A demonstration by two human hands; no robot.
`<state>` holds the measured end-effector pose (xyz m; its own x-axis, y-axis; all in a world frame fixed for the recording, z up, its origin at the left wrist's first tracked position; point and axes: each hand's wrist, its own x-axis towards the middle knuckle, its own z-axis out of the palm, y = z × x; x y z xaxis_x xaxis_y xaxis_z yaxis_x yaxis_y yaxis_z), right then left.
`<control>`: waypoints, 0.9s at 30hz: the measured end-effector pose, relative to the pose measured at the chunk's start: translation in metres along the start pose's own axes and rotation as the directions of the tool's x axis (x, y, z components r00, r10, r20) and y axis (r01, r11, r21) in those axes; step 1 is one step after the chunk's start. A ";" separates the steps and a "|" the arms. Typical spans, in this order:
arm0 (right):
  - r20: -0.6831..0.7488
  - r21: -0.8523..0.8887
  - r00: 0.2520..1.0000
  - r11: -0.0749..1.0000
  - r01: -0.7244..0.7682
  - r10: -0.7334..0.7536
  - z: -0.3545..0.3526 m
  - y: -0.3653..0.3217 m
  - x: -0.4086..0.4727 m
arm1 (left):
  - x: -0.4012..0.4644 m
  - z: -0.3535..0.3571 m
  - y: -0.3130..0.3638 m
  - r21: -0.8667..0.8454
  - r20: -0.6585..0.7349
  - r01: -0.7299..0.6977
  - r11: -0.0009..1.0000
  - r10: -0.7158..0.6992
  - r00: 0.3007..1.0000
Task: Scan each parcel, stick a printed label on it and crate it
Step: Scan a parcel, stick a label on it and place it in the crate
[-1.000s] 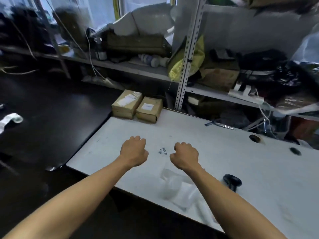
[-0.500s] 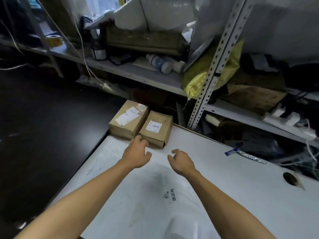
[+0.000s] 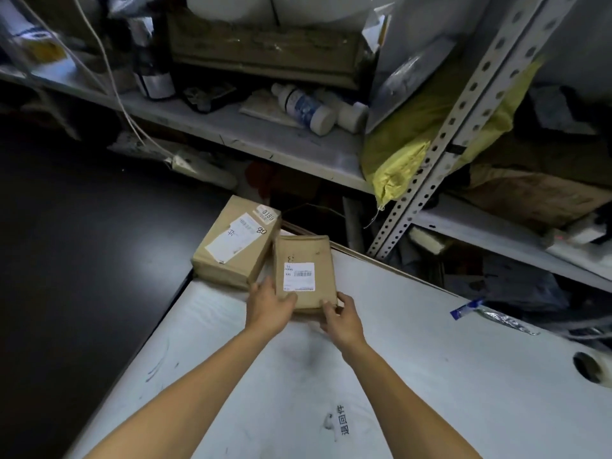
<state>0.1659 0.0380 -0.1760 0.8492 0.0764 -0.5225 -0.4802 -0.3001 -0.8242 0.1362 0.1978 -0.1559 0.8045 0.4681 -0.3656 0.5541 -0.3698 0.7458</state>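
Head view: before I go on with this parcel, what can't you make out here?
- Small parcel: its near edge and underside are covered by the left hand and right hand.
- Its white label: the barcode shows, but the print is too small to read.
- Larger parcel: its right side is hidden behind the small parcel.
- Scanner, label printer, crate: none in the head view.
- Shelf clutter: dim and blurred.

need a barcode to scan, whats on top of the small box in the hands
A white label with a barcode sits on top of the small box. The left hand and right hand cover its near edge; the underside is hidden.
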 end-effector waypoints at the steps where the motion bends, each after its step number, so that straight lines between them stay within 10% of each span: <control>1: -0.021 0.018 1.000 1.000 -0.001 0.001 -0.003 0.007 -0.006 | -0.004 0.001 -0.002 -0.091 0.016 0.044 0.995 -0.042 0.999; 17: -0.413 -0.092 0.907 0.995 0.046 -0.080 -0.153 0.147 -0.214 | -0.169 0.104 -0.014 -0.305 0.550 0.353 0.885 -0.139 0.823; 20: -0.773 -0.146 0.629 0.988 -0.057 -0.078 -0.182 0.177 -0.246 | -0.198 0.126 -0.009 -0.272 0.629 0.367 0.890 -0.124 0.768; 23: -0.894 0.101 0.372 0.922 -0.375 0.249 -0.208 0.211 -0.267 | -0.222 0.139 -0.010 -0.254 0.660 0.342 0.905 -0.096 0.745; 27: -0.579 0.322 0.603 0.834 -0.448 0.548 -0.229 0.228 -0.272 | -0.230 0.138 -0.012 -0.284 0.661 0.330 0.900 -0.066 0.748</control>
<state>-0.1237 -0.2687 -0.1719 0.3762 -0.6694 -0.6407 -0.8519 0.0219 -0.5232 -0.0256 -0.0162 -0.1581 0.7065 -0.1557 -0.6904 0.7036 0.0495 0.7089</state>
